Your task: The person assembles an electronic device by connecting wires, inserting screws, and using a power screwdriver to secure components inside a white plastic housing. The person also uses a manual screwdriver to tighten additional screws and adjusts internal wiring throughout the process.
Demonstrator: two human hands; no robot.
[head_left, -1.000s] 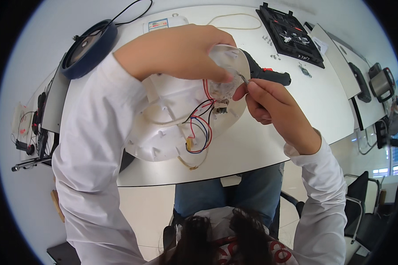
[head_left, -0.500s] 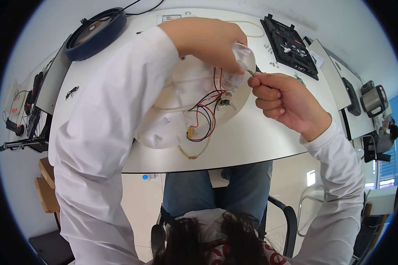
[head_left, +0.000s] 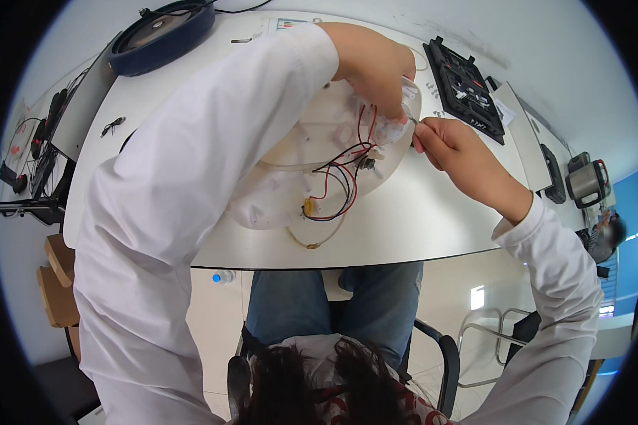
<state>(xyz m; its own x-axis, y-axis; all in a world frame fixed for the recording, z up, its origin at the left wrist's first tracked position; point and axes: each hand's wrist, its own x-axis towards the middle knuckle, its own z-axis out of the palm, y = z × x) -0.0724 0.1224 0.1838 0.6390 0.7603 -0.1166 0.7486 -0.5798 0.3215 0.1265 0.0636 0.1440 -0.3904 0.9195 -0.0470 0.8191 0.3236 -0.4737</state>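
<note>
A white, rounded plastic housing (head_left: 262, 209) lies on the table with its hollow side up. Red, black and blue wires (head_left: 346, 185) loop out of it, one bunch ending near a yellow connector (head_left: 308, 207). My left hand (head_left: 383, 71) reaches across from the far side, fingers curled over the housing's far right end and thumb inside, by a clear plastic part (head_left: 390, 132). At that same end, my right hand (head_left: 454, 144) pinches a thin grey metal piece (head_left: 412, 120) between thumb and forefinger. Its tip, near my left thumb, is too small to make out.
An open black tool case (head_left: 468, 95) lies at the far right, with several small screws (head_left: 433, 91) beside it. A dark blue round base (head_left: 161, 39) stands at the far left. A short black cable (head_left: 111, 126) lies on the table (head_left: 404, 227).
The whole view has shifted slightly. My right hand stays at the housing's right end, its wrist turned and its fingers more tucked under. My left hand keeps its hold.
</note>
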